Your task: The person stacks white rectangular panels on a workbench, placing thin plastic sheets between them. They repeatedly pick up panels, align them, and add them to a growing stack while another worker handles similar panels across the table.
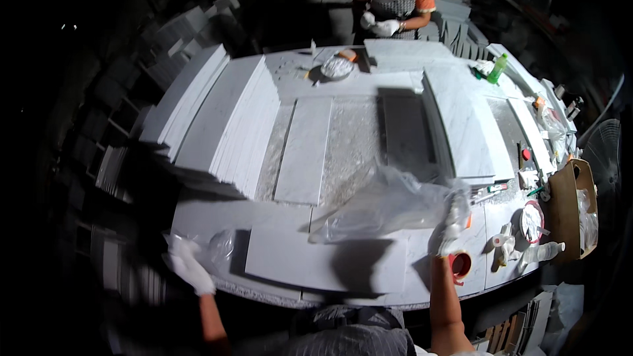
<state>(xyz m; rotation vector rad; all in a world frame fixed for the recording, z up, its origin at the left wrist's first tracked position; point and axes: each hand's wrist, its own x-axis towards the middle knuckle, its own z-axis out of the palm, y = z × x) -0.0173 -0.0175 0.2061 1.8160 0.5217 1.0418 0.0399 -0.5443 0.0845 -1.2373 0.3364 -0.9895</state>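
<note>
My right hand (453, 224), in a white glove and smeared by motion, grips the right end of a clear plastic bag (386, 201). The bag spreads leftward over the table, partly across a white marble slab (283, 260) lying flat before me. At the table's left front corner, my left hand (188, 265), also gloved, is closed on a smaller bunch of clear plastic (221, 247). Whether both pieces of plastic are joined cannot be made out. Beyond the bag lies a narrow pale slab (304, 151) on the speckled tabletop.
Stacked slabs (224, 118) rise at left, with more slabs (461, 125) leaning at right. A red tape roll (460, 264), a plastic bottle (544, 252), a bowl (531, 221) and a cardboard box (572, 207) crowd the right side. Across the table stands a person (395, 3) wearing white gloves.
</note>
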